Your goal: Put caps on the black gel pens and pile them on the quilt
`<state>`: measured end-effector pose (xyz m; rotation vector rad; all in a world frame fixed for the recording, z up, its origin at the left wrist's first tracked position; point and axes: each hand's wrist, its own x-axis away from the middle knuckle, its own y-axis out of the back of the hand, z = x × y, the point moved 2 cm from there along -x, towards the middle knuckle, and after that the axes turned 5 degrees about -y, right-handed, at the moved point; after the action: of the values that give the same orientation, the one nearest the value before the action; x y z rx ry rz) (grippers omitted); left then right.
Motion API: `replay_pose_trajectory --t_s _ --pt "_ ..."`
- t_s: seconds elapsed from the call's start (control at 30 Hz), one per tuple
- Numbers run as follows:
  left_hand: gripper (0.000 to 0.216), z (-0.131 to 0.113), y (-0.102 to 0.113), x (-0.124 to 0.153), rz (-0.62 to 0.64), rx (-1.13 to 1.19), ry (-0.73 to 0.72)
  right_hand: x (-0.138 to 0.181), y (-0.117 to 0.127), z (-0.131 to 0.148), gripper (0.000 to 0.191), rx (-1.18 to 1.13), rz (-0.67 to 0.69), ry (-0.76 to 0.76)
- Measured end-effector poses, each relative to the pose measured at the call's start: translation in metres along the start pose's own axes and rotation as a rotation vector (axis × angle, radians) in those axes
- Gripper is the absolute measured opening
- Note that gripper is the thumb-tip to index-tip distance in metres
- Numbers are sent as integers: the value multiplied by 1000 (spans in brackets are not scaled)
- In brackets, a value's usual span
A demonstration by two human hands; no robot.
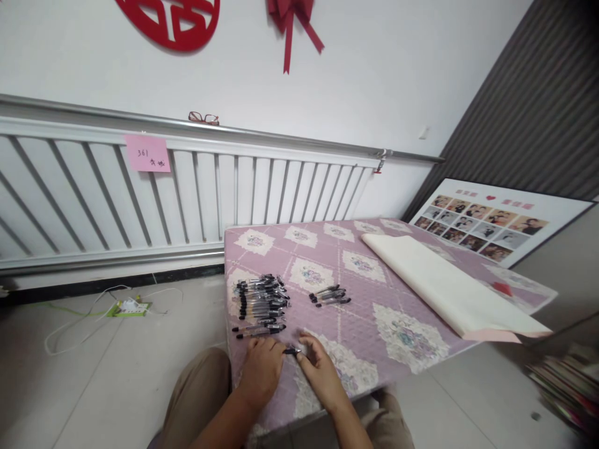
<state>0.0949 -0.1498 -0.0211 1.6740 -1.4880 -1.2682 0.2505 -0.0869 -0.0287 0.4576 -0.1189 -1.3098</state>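
Note:
Near the table's front edge, my left hand [262, 366] is closed around one end of a black-and-clear pen [292, 351]. At the pen's other end my right hand [319, 368] grips with thumb and fingers. Much of the pen is covered by my fingers. Just beyond my left hand lies a large group of similar pens [262, 305], stacked side by side with black ends. A smaller group of several pens [331, 295] rests farther right on the purple patterned tablecloth [322, 324].
A folded cream sheet [421, 274] lies across the table's right side, with a small red item [502, 288] beyond it. A photo board [496, 218] leans at the right. Behind the table runs a white radiator [201, 193]. A power strip [128, 308] with cables sits on the floor.

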Motion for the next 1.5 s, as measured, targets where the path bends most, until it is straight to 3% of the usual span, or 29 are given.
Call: replay_pose_trajectory --t_s 0.1,0.23,0.53,0.8,0.93,1.17,1.33,1.5 --pt "22 0 0 0 1 8 -8 -1 -2 1 17 45 0 4" --pt "23 -1 2 -1 34 -12 0 -2 -5 6 29 138 11 39" --pt "26 0 4 -1 36 26 36 -3 2 2 18 -39 58 -58" --pt "21 4 -2 0 -38 31 96 0 5 -8 29 -65 -65 -118" --pt "17 2 2 1 -25 24 77 -1 5 -10 30 58 -181 -59" --pt "14 -2 3 0 62 -25 48 -2 -8 -6 27 297 -132 127" --pt "25 0 -1 0 31 7 46 1 -1 -13 33 254 -190 42" --pt "39 -5 -4 -7 54 32 -63 0 -1 -20 39 235 -226 -39"
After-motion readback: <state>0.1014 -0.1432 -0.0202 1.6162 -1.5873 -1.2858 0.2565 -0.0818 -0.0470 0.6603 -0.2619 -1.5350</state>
